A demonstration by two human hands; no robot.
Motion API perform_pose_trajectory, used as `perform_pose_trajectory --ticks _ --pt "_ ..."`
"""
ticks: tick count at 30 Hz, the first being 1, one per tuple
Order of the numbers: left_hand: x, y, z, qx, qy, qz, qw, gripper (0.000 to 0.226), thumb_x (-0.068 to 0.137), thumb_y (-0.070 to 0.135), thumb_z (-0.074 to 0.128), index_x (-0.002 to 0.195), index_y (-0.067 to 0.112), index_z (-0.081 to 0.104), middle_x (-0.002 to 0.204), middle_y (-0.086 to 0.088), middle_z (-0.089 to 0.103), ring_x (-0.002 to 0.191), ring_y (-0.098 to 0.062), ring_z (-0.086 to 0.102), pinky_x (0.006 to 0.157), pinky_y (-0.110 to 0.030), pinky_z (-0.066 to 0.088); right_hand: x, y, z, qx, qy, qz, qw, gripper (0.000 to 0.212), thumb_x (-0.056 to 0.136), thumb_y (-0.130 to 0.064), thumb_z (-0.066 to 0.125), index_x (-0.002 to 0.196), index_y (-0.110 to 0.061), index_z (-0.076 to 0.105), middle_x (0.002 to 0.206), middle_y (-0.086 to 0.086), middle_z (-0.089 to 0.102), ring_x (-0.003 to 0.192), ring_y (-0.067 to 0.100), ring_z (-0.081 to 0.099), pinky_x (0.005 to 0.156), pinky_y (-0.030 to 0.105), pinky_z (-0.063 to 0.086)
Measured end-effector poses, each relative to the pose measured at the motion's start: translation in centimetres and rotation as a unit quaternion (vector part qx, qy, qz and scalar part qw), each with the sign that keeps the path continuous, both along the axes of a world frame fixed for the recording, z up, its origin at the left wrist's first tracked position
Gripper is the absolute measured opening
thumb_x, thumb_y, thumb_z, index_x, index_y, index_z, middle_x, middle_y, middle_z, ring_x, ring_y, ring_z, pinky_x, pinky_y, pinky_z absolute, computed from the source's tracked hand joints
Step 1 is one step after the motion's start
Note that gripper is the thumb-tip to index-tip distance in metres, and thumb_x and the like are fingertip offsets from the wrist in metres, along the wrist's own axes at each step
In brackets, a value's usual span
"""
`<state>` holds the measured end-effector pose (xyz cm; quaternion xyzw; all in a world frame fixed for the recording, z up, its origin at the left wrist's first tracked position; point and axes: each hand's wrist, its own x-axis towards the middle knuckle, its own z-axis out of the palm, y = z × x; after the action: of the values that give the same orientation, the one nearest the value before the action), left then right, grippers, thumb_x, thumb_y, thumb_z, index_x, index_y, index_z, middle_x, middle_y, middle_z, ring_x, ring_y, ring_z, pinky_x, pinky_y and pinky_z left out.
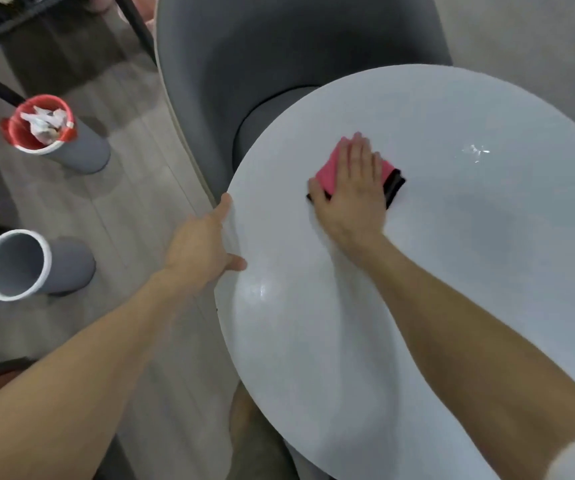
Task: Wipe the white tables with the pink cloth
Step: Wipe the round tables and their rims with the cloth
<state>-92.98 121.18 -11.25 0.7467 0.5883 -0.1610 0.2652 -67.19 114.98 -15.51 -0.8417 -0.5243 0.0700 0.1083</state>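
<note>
The right hand [352, 188] lies flat with straight fingers, pressing the pink cloth [331, 168] on the tabletop [452, 271]. The left hand [203, 240] rests loose on its left edge. Most tabletop lies right of the cloth.

**Round white counter with one cloth on it**

The round white counter [417, 306] has a glossy top that catches small glints of light. A pink cloth [329, 169] with a black edge lies flat on its far left part, under the flat right hand [352, 192]. The left hand [203, 244] touches the counter's left rim. The pale plank floor [140, 202] carries a grey chair [279, 46] at the counter's far side. Well to the left stand a red-lined bin [88, 155] holding crumpled white paper and a white-rimmed grey bin [69, 266].
</note>
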Motion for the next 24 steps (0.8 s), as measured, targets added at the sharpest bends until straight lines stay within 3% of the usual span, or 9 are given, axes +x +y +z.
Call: perform_pose_trajectory --ticks 3,6,8,11,15,18,21,22,24 --pt "-0.3 -0.7 0.6 -0.010 -0.020 0.013 1.000 0.136 0.071 0.047 0.099 0.170 0.044 0.006 0.125 -0.003 0.070 0.109 -0.029 0.069 0.088 -0.047 0.061 -6.4 -3.7 0.4 0.000 0.019 0.312 0.950 0.085 0.111 -0.057 0.044 0.173 -0.007 0.015 0.182 0.013 0.008 0.169 0.027 0.003 0.135 0.053 0.013" --pt "-0.2 -1.0 1.2 -0.012 -0.021 0.011 1.000 0.137 0.071 0.050 0.097 0.170 0.046 0.003 0.117 -0.003 0.074 0.103 -0.026 0.071 0.084 -0.043 0.061 -3.1 -4.3 0.9 -0.021 0.016 0.499 0.866 0.085 0.110 -0.060 0.047 0.174 -0.013 0.015 0.182 0.006 0.008 0.169 0.022 0.003 0.137 0.050 0.010" --pt "0.1 -0.8 1.3 -0.016 -0.006 -0.008 1.000 0.137 0.073 0.052 0.095 0.168 0.047 -0.003 0.106 -0.001 0.074 0.094 -0.026 0.070 0.079 -0.042 0.061 1.4 -1.8 1.2 -0.036 -0.001 0.458 0.888 0.086 0.108 -0.062 0.049 0.174 -0.018 0.016 0.182 0.003 0.008 0.169 0.021 0.004 0.137 0.049 0.009" --pt "0.3 -0.6 1.2 -0.023 0.014 -0.038 0.999 0.135 0.079 0.055 0.091 0.166 0.044 -0.012 0.090 0.000 0.068 0.083 -0.025 0.069 0.074 -0.041 0.061 7.2 4.7 1.5 -0.033 -0.027 0.171 0.984 0.084 0.108 -0.066 0.039 0.175 -0.022 0.012 0.183 0.002 0.004 0.169 0.018 0.001 0.137 0.050 0.009" --pt "0.1 -0.4 1.1 -0.013 0.005 -0.078 0.997 0.132 0.082 0.061 0.086 0.164 0.037 -0.015 0.085 0.003 0.066 0.076 -0.022 0.068 0.072 -0.041 0.061 3.6 10.2 0.7 -0.031 -0.018 -0.061 0.998 0.084 0.109 -0.063 0.025 0.174 -0.014 0.011 0.183 0.007 0.004 0.169 0.023 0.000 0.137 0.049 0.003" --pt "-0.3 1.7 1.2 -0.034 -0.045 -0.080 0.995 0.097 0.087 0.056 0.081 0.153 0.037 0.013 0.087 0.002 0.069 0.078 -0.024 0.070 0.071 -0.044 0.061 -3.3 7.6 1.4 -0.031 -0.016 0.145 0.989 0.080 0.112 -0.059 0.033 0.174 -0.014 0.010 0.183 0.007 0.002 0.169 0.023 -0.002 0.136 0.052 0.008" --pt "0.6 6.1 1.1 -0.042 -0.097 -0.055 0.993 0.064 0.087 0.039 0.083 0.137 0.038 0.043 0.097 0.009 0.076 0.089 -0.023 0.073 0.077 -0.045 0.062 -3.3 4.7 2.2 -0.046 -0.007 0.395 0.918 0.082 0.111 -0.056 0.047 0.174 -0.015 0.015 0.183 0.004 0.007 0.169 0.022 0.002 0.137 0.051 0.009" --pt "1.3 7.7 1.1 -0.056 -0.099 -0.059 0.992 0.068 0.083 0.034 0.085 0.139 0.038 0.047 0.098 0.011 0.076 0.091 -0.022 0.073 0.080 -0.044 0.062 -1.4 5.0 2.4 -0.052 -0.009 0.424 0.904 0.083 0.110 -0.057 0.050 0.174 -0.016 0.016 0.183 0.003 0.008 0.169 0.023 0.003 0.137 0.050 0.009" --pt "2.8 10.4 1.0 -0.099 -0.099 -0.074 0.987 0.071 0.072 0.027 0.093 0.134 0.036 0.059 0.094 0.012 0.077 0.090 -0.021 0.072 0.081 -0.042 0.062 3.3 7.1 2.1 -0.065 -0.027 0.337 0.939 0.082 0.110 -0.059 0.046 0.175 -0.020 0.015 0.183 0.002 0.008 0.169 0.021 0.003 0.137 0.051 0.009"
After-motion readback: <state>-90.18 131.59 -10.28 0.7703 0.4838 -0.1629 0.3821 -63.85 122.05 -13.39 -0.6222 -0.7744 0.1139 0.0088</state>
